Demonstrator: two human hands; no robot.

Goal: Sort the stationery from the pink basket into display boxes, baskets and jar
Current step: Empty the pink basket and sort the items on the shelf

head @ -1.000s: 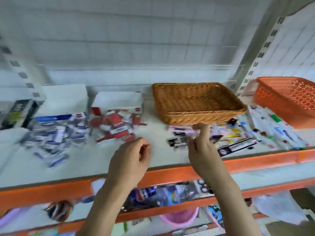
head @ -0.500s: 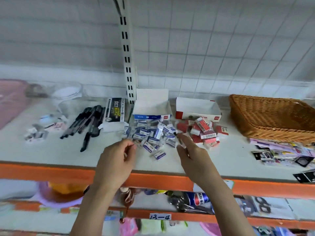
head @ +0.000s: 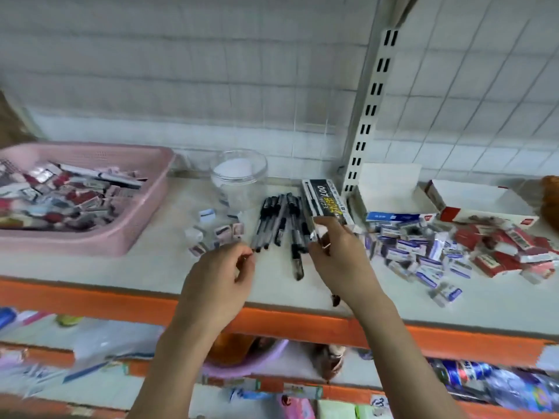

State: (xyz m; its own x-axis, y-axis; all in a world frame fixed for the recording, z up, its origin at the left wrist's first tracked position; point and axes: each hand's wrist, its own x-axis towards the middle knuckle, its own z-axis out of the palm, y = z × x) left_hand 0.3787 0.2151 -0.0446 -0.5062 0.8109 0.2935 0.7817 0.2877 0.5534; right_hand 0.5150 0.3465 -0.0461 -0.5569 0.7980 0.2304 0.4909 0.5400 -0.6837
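Observation:
The pink basket stands at the left of the shelf, full of mixed stationery. Right of it is a clear jar, with a few small erasers in front. Black pens lie beside a black pen box. A white display box has blue erasers spilled before it. A red display box has red erasers before it. My right hand hovers over the pens' right edge and pinches a small white item, blurred. My left hand is curled near the small erasers; whether it holds anything is hidden.
The shelf has an orange front edge. A slotted upright post rises behind the pen box. The edge of a wicker basket shows at the far right. The lower shelf holds bottles and packets.
The view has swung left from the wicker basket to the pens, jar and pink basket. Both hands moved left with it, from the eraser piles to the pens.

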